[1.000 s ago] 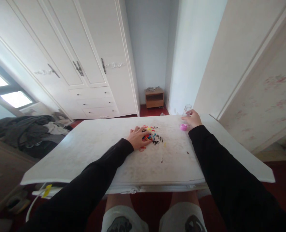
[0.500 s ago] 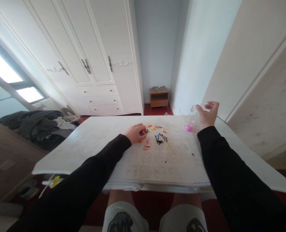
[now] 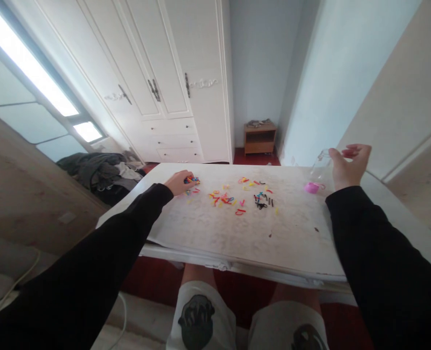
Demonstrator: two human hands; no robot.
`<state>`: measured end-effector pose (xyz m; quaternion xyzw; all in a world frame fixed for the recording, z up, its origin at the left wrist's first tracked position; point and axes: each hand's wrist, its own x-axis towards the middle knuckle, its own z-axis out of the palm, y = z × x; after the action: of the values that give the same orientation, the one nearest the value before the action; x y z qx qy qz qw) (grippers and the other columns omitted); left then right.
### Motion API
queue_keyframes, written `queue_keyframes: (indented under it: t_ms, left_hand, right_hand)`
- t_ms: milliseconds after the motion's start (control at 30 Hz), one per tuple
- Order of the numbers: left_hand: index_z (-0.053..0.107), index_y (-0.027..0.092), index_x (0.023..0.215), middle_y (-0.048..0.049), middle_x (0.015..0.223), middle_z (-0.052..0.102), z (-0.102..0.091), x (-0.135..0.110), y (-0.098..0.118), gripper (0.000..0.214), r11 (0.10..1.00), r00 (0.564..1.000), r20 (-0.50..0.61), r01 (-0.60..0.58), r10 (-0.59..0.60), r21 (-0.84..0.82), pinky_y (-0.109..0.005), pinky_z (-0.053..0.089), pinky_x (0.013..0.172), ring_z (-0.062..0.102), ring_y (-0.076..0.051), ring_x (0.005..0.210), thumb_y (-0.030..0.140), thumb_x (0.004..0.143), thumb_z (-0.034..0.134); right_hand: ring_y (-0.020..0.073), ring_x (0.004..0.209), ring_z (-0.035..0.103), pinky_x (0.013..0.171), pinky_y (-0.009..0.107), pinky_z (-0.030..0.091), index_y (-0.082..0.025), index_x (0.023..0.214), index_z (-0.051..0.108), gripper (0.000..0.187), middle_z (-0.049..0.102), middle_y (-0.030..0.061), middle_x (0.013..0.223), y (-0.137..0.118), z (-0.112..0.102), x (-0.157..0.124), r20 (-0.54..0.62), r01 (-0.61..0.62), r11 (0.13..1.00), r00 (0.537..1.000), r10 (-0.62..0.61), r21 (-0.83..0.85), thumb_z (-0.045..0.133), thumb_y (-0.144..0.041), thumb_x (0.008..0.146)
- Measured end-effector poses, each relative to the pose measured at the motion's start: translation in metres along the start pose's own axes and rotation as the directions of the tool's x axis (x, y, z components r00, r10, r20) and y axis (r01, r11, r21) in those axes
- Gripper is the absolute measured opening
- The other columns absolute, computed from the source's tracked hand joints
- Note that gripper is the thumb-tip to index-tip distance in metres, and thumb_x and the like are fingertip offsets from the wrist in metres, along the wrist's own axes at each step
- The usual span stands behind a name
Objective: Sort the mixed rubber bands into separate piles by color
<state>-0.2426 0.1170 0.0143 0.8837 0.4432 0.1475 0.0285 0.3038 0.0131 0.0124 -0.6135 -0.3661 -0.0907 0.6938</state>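
Left hand has dragged out to 10 o'clock on the bench — fingers bunched together on a clump of coloured bands. The tight pile is now a loose scatter strung across 12 o'clock. Right hand has come up at 2 o'clock, fingers loosely curled on the clear bottle, which is raised and tilted. Pink lid lies just under it. Net: bands spread thin, bottle uncapped in hand. Bottle is see-through and blurred — contents and exact grip unclear. Near-right bench edge is hidden behind the right sleeve.
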Motion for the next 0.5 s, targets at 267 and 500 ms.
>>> queue_keyframes:
  t_ms: [267, 500]
  left_hand:
    - [0.069, 0.018, 0.094, -0.0081, 0.094, 0.068, -0.018, -0.009, -0.004, 0.040, 0.998, 0.998, 0.054, -0.015, 0.018, -0.059, -0.036, 0.049, 0.087, 0.062, -0.023, 0.086, 0.053, 0.088, 0.049]
    - [0.070, 0.019, 0.125, -0.0101, 0.122, 0.070, -0.023, -0.012, -0.018, 0.056, 0.989, 0.989, 0.142, 0.067, -0.047, -0.134, -0.038, 0.048, 0.103, 0.065, -0.026, 0.109, 0.055, 0.089, 0.047]
  right_hand:
    - [0.0175, 0.082, 0.053, 0.092, 0.040, 0.046, -0.028, 0.089, 0.041, 0.043, 0.047, -0.0037, 0.090, 0.000, 0.003, 0.001, 0.009, -0.019, 1.000, 1.000, 0.019, -0.017, 0.074, -0.013, 0.064]
    - [0.0183, 0.081, 0.053, 0.092, 0.041, 0.046, -0.028, 0.086, 0.042, 0.041, 0.049, -0.0029, 0.089, -0.001, 0.004, -0.001, 0.018, -0.028, 0.999, 0.999, 0.027, 0.020, 0.073, -0.013, 0.065]
